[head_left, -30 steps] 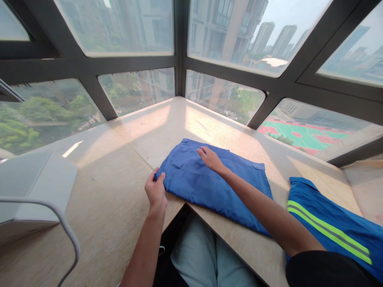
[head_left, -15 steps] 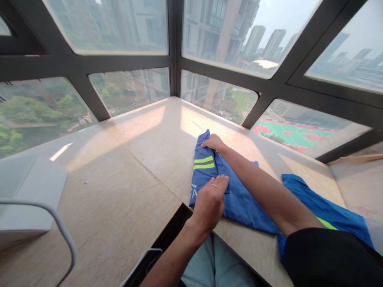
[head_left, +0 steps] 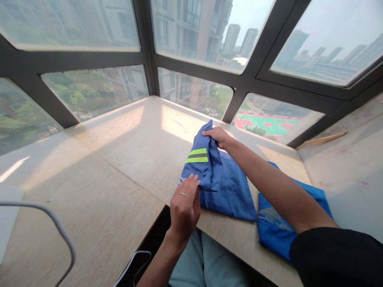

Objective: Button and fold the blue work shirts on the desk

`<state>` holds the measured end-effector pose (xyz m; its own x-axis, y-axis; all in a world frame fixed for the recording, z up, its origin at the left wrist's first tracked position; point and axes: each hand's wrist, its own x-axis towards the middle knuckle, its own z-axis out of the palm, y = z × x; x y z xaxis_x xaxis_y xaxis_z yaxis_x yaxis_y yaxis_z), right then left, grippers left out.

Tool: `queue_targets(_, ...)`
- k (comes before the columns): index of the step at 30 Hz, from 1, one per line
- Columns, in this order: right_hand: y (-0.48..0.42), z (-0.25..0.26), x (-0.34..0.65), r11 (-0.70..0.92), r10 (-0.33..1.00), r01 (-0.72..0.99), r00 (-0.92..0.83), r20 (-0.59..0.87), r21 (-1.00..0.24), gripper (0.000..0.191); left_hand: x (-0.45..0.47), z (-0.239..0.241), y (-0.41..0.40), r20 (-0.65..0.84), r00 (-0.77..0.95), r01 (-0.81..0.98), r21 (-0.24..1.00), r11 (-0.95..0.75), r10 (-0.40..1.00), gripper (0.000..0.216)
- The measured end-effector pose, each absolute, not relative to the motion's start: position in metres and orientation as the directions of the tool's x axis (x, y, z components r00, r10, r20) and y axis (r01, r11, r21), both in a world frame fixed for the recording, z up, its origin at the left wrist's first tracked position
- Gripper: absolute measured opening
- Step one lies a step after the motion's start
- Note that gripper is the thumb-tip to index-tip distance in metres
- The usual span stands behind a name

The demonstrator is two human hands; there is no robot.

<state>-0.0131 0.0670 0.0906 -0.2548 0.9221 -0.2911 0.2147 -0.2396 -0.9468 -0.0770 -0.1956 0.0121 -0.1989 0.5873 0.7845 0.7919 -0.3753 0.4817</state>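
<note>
A blue work garment (head_left: 230, 181) lies partly folded on the pale ledge, with a yellow-green and grey reflective stripe across its folded part. My right hand (head_left: 217, 136) pinches the far end of that folded part, thumb on top, and the cloth there is raised and creased. At its near edge rests my left hand (head_left: 184, 203), a ring on one finger, fingers stretched out against the cloth. My left thumb is partly hidden. A second blue garment (head_left: 277, 227) with grey lettering lies at the right, partly covered by my right forearm.
Dark-framed windows (head_left: 152, 75) meet in a corner behind the ledge (head_left: 119, 171). A grey cable (head_left: 56, 217) loops at the left, before a white object (head_left: 10, 215). My legs (head_left: 206, 259) are in a dark-edged opening below. A wall (head_left: 356, 171) stands at the right.
The view has turned right. My right hand has lifted the folded part's far end, leaving it more creased. My left hand has shifted from the fold's inner side to its near edge.
</note>
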Motion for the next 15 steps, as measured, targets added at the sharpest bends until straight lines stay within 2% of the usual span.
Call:
queue_targets(3,0.069,0.111,-0.008,-0.202,0.931,0.161,-0.276,-0.240,-0.966,0.011,-0.074,0.041,-0.192,0.810,-0.294,0.737,0.530,-0.419,0.508,0.041)
queue_targets(5,0.073,0.121,0.003,-0.152,0.943,0.162,-0.272,-0.192,-0.975,0.011,-0.065,0.058,-0.189,0.833,-0.261,0.725,0.503,-0.472,0.487,0.041)
queue_targets(9,0.087,0.125,0.043,-0.069,0.956,0.225,-0.262,-0.128,-0.972,0.009,-0.034,0.071,-0.177,0.817,0.002,0.706,0.407,-0.579,0.576,0.037)
queue_targets(12,0.097,0.106,0.086,-0.064,0.958,0.276,-0.251,-0.136,-0.959,0.010,-0.011,0.061,-0.165,0.686,0.254,0.709,0.348,-0.613,0.682,0.034)
queue_targets(15,0.101,0.070,0.126,-0.164,0.956,0.308,-0.185,-0.228,-0.937,0.011,0.005,0.041,-0.154,0.518,0.419,0.705,0.332,-0.627,0.746,0.032)
